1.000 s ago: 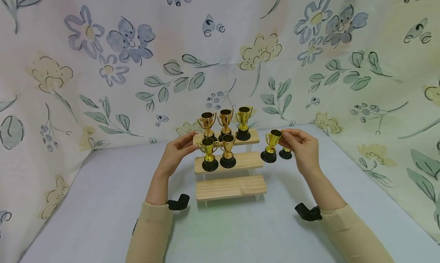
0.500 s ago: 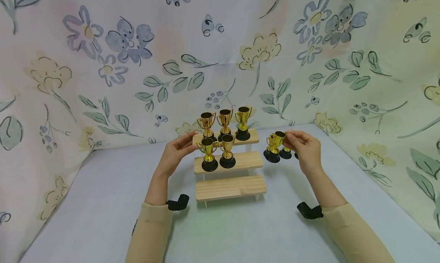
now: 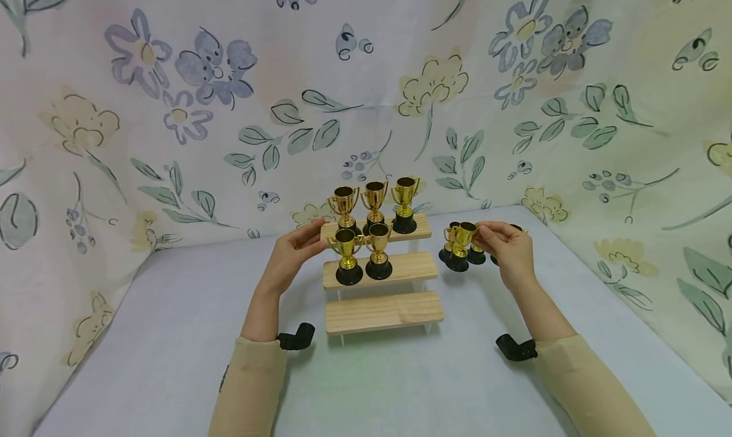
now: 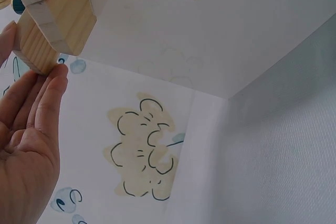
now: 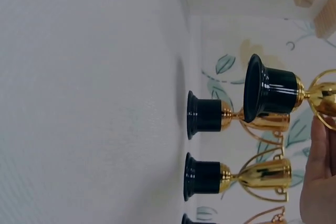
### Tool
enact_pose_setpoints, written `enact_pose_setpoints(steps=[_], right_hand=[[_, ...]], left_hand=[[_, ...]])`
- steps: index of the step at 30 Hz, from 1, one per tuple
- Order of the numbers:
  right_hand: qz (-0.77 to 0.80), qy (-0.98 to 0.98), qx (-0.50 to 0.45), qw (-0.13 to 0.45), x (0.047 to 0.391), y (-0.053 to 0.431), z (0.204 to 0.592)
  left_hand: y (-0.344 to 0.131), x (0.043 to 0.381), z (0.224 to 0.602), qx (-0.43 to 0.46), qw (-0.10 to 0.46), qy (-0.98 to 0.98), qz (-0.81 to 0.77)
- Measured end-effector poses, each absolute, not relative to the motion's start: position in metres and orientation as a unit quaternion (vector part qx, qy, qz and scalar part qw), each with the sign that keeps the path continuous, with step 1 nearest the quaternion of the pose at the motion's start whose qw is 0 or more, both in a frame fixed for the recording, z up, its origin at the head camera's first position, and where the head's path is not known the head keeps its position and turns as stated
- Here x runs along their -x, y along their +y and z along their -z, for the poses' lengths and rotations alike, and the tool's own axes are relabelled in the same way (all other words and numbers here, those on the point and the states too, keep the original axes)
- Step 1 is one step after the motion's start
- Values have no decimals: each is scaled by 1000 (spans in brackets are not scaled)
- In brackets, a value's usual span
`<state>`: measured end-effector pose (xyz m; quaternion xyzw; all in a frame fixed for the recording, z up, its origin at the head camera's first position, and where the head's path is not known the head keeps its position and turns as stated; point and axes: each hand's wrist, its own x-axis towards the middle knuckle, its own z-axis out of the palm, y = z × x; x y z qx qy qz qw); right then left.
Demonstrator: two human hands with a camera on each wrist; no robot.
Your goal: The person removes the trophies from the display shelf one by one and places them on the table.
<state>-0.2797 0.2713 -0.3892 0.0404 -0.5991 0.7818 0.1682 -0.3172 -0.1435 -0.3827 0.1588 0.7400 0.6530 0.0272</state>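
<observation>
My right hand (image 3: 509, 253) pinches a small gold trophy cup (image 3: 463, 237) by its handle, right of the wooden display stand (image 3: 414, 265). In the right wrist view the held trophy's black base (image 5: 278, 90) is raised off the table. Behind it stand more trophies, one a gold cup (image 5: 265, 174); my hand partly hides them in the head view. My left hand (image 3: 294, 249) holds the left end of the stand's top shelf (image 4: 37, 45), thumb in front and fingers behind. Three trophies (image 3: 374, 199) are on that shelf. Two trophies (image 3: 378, 243) stand on the middle shelf's left and centre.
The stand's bottom shelf (image 3: 383, 313) is lowest and closest to me. A white cloth covers the table (image 3: 366, 386). Floral fabric (image 3: 366, 75) hangs behind and along both sides. Black wrist pieces (image 3: 296, 336) jut inward from both sleeves.
My right hand has shifted slightly right and down with the trophy, which has turned a little. A trophy behind it has come into view on its left. The left hand keeps its place.
</observation>
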Motion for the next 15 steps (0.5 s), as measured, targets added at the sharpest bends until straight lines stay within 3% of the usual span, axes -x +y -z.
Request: enact_pose_setpoints(steps=[15], right_hand=[[-748, -652, -18, 121, 283, 279, 402]], left_hand=[[-143, 317, 383, -157, 30, 739, -654]])
